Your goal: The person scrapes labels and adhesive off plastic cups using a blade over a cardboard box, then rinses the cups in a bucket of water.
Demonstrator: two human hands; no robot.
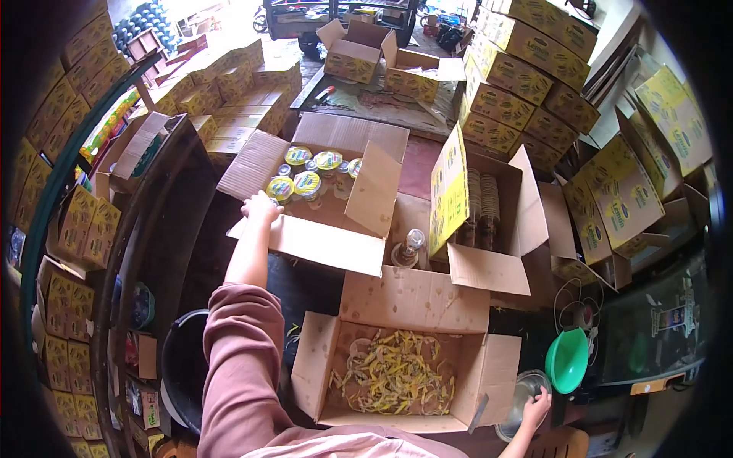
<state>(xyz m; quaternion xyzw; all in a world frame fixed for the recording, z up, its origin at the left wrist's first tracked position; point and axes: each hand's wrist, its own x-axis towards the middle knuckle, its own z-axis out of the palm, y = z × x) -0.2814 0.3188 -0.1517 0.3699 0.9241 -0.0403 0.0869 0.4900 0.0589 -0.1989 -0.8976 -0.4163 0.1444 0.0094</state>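
My left hand [261,206] is at the near left corner of an open cardboard box [328,233], its fingers curled beside the sealed cups [307,185] with yellow-green lids; what it grips is too small to tell. At the lower right, my right hand [537,406] is over a round metal bowl [525,397], fingers bent and partly hidden. Between my arms, an open box [313,366] holds many yellow and green strips [397,374]. A green bowl [566,360] leans beside the metal bowl.
Another open box [489,263] at centre right holds stacked cups. A clear jar [408,248] stands between the boxes. A black tub [187,366] is near my left arm. Stacked yellow cartons [515,76] rise behind on the right, with more cartons on the left.
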